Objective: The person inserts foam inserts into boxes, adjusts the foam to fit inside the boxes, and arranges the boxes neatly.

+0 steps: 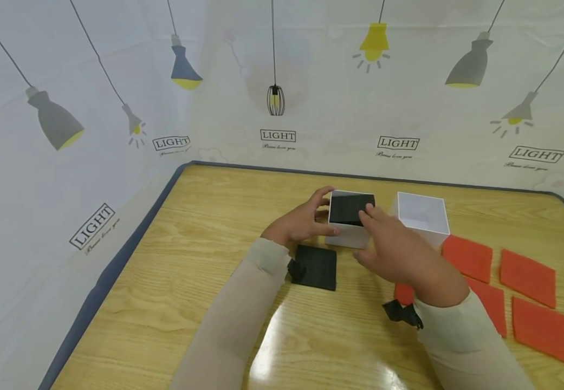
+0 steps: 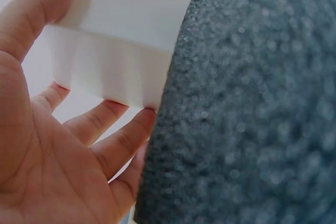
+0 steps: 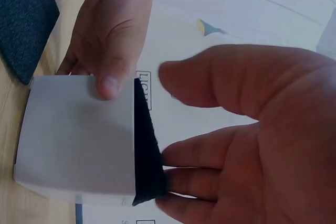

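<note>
My left hand (image 1: 303, 221) grips a white open-topped box (image 1: 347, 236) from its left, thumb on the near wall and fingers along the side. A black square foam sheet (image 1: 349, 210) lies across the box's mouth. In the right wrist view this black sheet (image 3: 148, 150) stands tilted, its right part sticking out above the rim. The fingertips of my right hand (image 1: 401, 246) touch the raised edge, fingers extended and thumb held apart. Another black foam square (image 1: 319, 271) lies flat on the table by my left wrist, and looms large in the left wrist view (image 2: 252, 98).
A second white box (image 1: 430, 236), open at the top, stands to the right. Several red squares (image 1: 545, 327) lie on the wooden table (image 1: 164, 260) at the right, one partly behind my right hand. A printed curtain (image 1: 321, 108) hangs behind the far edge.
</note>
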The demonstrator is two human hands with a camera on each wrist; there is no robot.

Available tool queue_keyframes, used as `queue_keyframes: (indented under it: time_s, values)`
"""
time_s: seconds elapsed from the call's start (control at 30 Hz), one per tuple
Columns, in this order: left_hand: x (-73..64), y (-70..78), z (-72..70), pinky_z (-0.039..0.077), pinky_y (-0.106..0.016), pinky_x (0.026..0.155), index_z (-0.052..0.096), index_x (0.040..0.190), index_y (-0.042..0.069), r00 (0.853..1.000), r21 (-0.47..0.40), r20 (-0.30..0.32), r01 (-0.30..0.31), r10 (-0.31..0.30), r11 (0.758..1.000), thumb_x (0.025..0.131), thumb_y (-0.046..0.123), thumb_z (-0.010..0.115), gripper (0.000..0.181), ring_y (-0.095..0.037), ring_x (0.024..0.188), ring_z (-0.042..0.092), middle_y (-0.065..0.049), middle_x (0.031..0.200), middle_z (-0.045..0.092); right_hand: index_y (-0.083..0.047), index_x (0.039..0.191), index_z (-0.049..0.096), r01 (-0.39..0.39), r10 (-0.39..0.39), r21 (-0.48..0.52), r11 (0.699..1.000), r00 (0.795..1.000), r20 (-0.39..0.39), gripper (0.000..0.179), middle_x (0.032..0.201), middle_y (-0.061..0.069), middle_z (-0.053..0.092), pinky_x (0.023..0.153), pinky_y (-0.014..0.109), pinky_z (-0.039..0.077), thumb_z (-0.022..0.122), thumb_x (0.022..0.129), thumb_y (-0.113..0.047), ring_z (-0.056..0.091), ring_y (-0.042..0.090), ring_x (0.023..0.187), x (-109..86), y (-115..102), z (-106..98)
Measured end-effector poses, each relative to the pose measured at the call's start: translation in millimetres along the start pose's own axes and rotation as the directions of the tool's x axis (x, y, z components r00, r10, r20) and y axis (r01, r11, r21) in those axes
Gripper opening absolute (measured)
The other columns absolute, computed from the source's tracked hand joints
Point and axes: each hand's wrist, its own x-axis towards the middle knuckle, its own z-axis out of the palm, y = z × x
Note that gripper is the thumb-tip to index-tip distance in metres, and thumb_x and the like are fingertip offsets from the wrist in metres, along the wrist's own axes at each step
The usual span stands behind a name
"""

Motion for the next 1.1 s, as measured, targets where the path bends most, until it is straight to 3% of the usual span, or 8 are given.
queue_keyframes:
  time_s: [0.3, 0.7, 1.1]
  values:
    - [1.3, -2.7, 0.0, 0.050, -0.046, 0.109, 0.007, 0.168, 0.036, 1.000, -0.009, 0.011, -0.014, 0.014, 1.000, 0.096, 0.020, 0.080, 0.104, -0.028, 0.149, 0.046, -0.008, 0.169, 0.029, 0.004, 0.160, 0.038, 0.026, -0.025, -0.043, 0.999, 0.999, 0.022, 0.081, 0.169, 0.026, 0.028, 0.124, 0.065, 0.021, 0.074, 0.098, -0.031, 0.027, 0.046, 0.157, 0.7, -5, 6]
    - [0.8, -2.0, -0.6, 0.047, -0.048, 0.113, 0.008, 0.167, 0.040, 1.000, 0.010, -0.003, -0.006, 0.006, 1.000, 0.095, 0.022, 0.080, 0.103, -0.028, 0.152, 0.043, -0.008, 0.169, 0.029, 0.006, 0.161, 0.035, 0.030, -0.030, -0.043, 0.999, 0.999, 0.011, 0.082, 0.170, 0.027, 0.026, 0.121, 0.064, 0.029, 0.074, 0.097, -0.029, 0.023, 0.048, 0.158, 8.4, -5, 15]
    - [0.9, -1.6, 0.1, 0.048, -0.047, 0.112, 0.010, 0.167, 0.039, 1.000, 0.005, -0.008, -0.004, 0.004, 1.000, 0.095, 0.020, 0.081, 0.103, -0.028, 0.150, 0.045, -0.008, 0.169, 0.030, 0.008, 0.160, 0.035, 0.082, -0.087, -0.080, 0.993, 0.994, -0.070, 0.084, 0.169, 0.029, 0.028, 0.122, 0.065, 0.024, 0.075, 0.096, -0.028, 0.022, 0.047, 0.158, 19.1, -1, 27]
